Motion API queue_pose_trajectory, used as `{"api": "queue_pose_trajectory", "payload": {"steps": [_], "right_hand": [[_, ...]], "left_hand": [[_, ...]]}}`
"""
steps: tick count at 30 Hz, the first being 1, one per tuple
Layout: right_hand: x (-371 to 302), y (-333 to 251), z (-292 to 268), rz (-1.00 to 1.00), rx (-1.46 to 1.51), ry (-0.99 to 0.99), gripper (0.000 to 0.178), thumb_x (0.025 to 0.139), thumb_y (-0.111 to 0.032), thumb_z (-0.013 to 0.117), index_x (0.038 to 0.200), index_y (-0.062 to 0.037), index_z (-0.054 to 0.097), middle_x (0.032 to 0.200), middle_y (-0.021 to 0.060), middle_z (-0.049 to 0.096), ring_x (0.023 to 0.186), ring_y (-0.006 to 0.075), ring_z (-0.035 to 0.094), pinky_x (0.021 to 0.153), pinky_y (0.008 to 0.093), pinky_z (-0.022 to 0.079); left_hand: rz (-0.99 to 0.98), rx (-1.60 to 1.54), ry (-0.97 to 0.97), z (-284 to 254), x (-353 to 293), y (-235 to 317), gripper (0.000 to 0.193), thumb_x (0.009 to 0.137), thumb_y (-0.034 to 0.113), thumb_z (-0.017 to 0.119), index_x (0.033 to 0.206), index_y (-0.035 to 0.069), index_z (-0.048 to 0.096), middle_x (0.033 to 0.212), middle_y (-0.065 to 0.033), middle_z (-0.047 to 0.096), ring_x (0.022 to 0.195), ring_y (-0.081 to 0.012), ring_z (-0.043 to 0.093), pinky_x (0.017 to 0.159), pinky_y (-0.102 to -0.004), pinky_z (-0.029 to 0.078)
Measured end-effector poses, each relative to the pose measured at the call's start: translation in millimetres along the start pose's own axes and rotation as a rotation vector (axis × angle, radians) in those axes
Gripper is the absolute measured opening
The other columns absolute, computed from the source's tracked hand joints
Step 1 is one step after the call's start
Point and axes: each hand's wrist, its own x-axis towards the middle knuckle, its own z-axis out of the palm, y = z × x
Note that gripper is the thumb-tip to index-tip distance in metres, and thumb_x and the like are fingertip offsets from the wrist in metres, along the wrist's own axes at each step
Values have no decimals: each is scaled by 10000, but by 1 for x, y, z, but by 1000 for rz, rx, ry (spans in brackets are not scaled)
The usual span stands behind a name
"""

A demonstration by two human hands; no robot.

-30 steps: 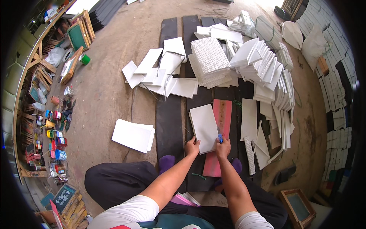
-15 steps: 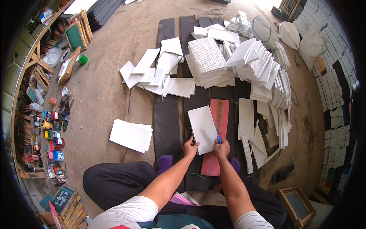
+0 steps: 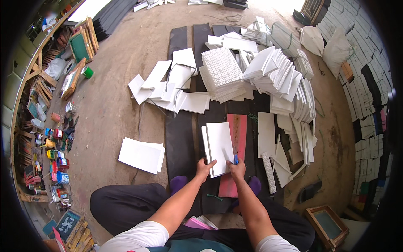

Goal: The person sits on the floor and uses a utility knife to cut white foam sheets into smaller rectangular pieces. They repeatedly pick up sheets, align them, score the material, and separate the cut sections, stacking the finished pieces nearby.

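Observation:
Two flat white rectangular sheets [image 3: 219,145], stacked slightly offset, are held between my hands in front of my feet. My left hand [image 3: 205,169] grips their lower left corner, thumb on top. My right hand [image 3: 237,169] is closed around a blue-handled cutter knife [image 3: 236,159], and its thumb presses on the sheets' lower right edge. The knife's blade cannot be made out. Beneath the sheets lies a long pink-red board [image 3: 237,130], partly covered by them. My fingers under the sheets are hidden.
Loose white sheets [image 3: 180,75] lie ahead, with a textured white stack [image 3: 222,67] and a leaning row [image 3: 302,96] to the right. A small pile [image 3: 140,155] sits at left. Paint cans [image 3: 62,164] line the left side; a wooden frame [image 3: 326,227] lies near right.
The held sheets have turned more upright, and a second sheet now shows along the left edge. My right thumb has come onto the top sheet. The view has shifted slightly.

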Motion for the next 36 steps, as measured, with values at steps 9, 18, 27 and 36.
{"api": "queue_pose_trajectory", "payload": {"steps": [9,18,27,36], "right_hand": [[1,-47,43,88,483,-259,162,929,-184,784,966,-56,692,704,-8,600,521,102,511,424,295,367],[-27,-98,62,-18,508,-328,190,955,-212,766,1019,-39,719,700,-20,594,522,91,492,462,287,376],[-45,-98,64,-146,472,-344,172,925,-214,797,950,-64,716,730,-24,604,557,84,513,481,288,390],[10,-143,52,57,630,-378,409,1023,-405,662,1221,-54,591,854,71,589,593,172,554,539,367,489]], "left_hand": [[432,250,644,-77,-2,25,402,1056,346,634,939,-36,584,828,-187,621,765,-327,593,735,-454,476],[103,352,1312,-238,16,38,593,1095,497,451,1134,-74,608,1066,-329,701,996,-503,682,855,-566,522],[379,532,1056,-219,-3,79,805,963,568,688,1488,9,443,1331,-200,581,1234,-361,573,1043,-479,453],[301,-81,332,-121,76,101,480,970,274,738,1300,-38,580,1262,-194,680,1183,-286,641,1028,-419,480]]}}
